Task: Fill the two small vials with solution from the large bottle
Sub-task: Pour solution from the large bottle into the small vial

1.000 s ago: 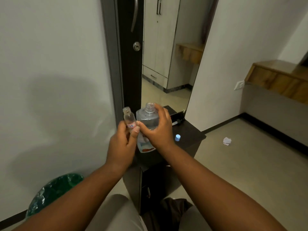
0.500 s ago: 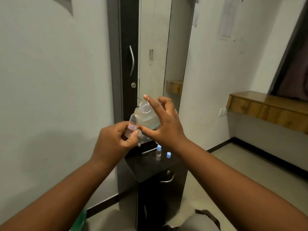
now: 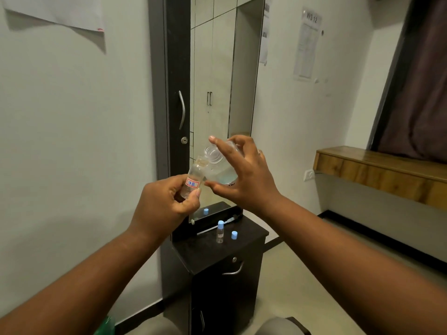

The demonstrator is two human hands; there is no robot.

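My left hand [image 3: 167, 204] grips a small clear vial [image 3: 193, 177] with a red-edged label reading 7B, its open mouth tilted up to the right. My right hand [image 3: 242, 180] holds the large clear bottle [image 3: 219, 165], tipped to the left so its open neck sits just above the vial's mouth. Clear solution lies in the bottle's lower side. A second small vial [image 3: 219, 231] with a blue cap stands upright on the black cabinet [image 3: 193, 255] below my hands. A loose blue cap [image 3: 234, 235] lies just right of it.
A tall mirror [image 3: 217, 81] with a dark frame stands behind the cabinet, reflecting a cap and wardrobe doors. A wooden shelf [image 3: 377, 170] runs along the right wall. Papers hang on both walls. A green bag edge [image 3: 106, 326] shows at the bottom left.
My hands have risen with the vial and the bottle. The bottle has gone from upright to tipped left over the vial's mouth. The view has lifted toward the mirror.
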